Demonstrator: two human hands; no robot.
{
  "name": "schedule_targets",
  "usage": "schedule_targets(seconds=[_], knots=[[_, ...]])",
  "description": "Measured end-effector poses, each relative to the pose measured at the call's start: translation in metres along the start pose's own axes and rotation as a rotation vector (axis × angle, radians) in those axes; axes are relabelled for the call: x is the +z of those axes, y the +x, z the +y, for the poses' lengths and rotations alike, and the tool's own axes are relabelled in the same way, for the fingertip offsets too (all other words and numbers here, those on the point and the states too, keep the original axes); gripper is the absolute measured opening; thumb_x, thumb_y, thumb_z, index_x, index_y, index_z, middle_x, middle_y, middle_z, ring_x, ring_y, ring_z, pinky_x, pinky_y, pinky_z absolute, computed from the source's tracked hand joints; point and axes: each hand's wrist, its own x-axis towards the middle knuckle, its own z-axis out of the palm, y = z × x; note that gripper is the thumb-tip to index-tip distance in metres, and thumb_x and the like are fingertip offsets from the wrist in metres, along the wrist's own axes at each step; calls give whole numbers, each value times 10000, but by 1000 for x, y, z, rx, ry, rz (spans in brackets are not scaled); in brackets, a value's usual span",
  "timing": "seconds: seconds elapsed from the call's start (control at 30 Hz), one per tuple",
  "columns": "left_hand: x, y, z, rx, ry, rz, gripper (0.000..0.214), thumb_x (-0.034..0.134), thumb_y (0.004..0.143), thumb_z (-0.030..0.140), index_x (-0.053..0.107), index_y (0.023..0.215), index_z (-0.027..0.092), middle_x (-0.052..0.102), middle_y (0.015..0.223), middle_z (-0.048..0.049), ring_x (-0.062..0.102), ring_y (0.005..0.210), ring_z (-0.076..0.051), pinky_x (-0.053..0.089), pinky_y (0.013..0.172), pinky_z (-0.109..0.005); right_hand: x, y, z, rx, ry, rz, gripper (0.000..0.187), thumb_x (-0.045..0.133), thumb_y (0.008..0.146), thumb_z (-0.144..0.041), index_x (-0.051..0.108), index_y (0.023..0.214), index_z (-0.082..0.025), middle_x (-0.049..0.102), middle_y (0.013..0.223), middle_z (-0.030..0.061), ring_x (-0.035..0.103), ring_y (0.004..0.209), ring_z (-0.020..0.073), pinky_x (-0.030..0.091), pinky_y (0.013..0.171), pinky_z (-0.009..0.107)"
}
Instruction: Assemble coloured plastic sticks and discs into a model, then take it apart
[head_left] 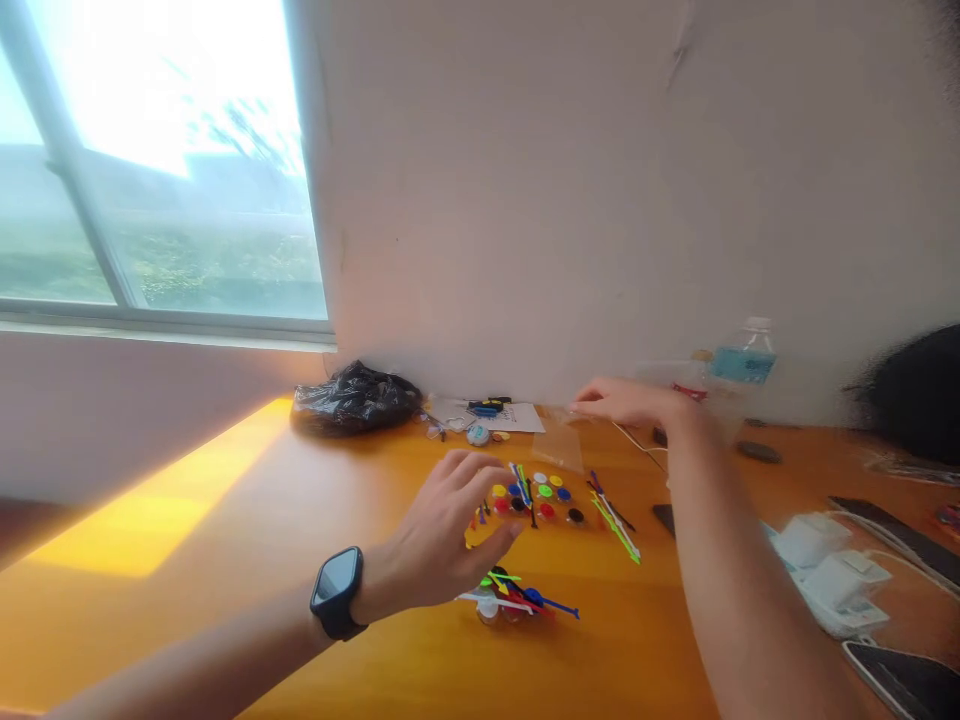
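1. Under the left hand [450, 525], its fingers spread wide and holding nothing, lie the coloured discs [536, 493]. I'd say a careless sweep could scatter them.
2. Just nearer than that palm sits a pile of sticks [517, 598], which the wrist might drag.
3. Beyond it, the right hand [630, 402] lies on a clear bag [561, 442]. I cannot tell whether it pinches the bag.
4. Beside that hand stands a water bottle [739, 385], which a nudge could topple.
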Motion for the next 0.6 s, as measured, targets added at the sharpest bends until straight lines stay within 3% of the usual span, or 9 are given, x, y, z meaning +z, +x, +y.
schedule_targets(seconds=[0.07,0.17,0.23,0.3,0.43,0.5,0.6], knots=[[-12,29,-7,9,47,63,457,641,959,373,527,1385,251,576,1358,-113,532,1222,-297,464,1065,-476,-13,-16,-22,-63,93,-44,431,730,805,-603,815,867,-186,736,740,71,660,724,244,485,637,338],[-30,74,-25,34,89,108,604,709,924,453,488,1447,247,561,1406,-117,500,1307,-327,429,1116,-509,-17,-29,-50,-118,273,-4,470,738,793,-637,821,946,-201,729,741,62,653,733,230,477,642,323],[-38,99,-38,27,11,97,724,764,874,516,474,1474,235,544,1461,-129,477,1367,-333,408,1149,-506,-11,-27,-58,-145,357,22,450,792,745,-620,814,894,-196,731,758,58,646,728,212,470,642,313],[-39,115,-51,-17,-172,22,797,809,822,531,483,1483,228,613,1398,-133,585,1264,-299,481,1078,-461,-2,-17,-57,-194,420,9,418,838,710,-578,789,841,-184,736,788,57,643,734,197,470,652,305],[-32,123,-71,-120,-441,-191,469,806,819,479,727,1132,139,768,992,-96,718,908,-211,577,833,-337,22,10,-45,-284,539,-90,391,880,688,-492,711,848,-177,740,843,40,655,780,174,484,719,296],[-30,121,-78,-185,-444,-222,366,811,808,458,764,962,130,767,840,-75,705,765,-182,565,704,-294,32,21,-40,-294,581,-114,413,872,706,-480,693,918,-175,746,859,39,668,810,174,488,753,296],[-36,118,-86,-217,-463,-210,332,821,798,433,770,918,127,759,785,-66,670,679,-149,544,635,-260,44,31,-36,-281,583,-159,471,824,777,-505,679,1074,-170,755,853,43,680,834,180,488,767,293]])
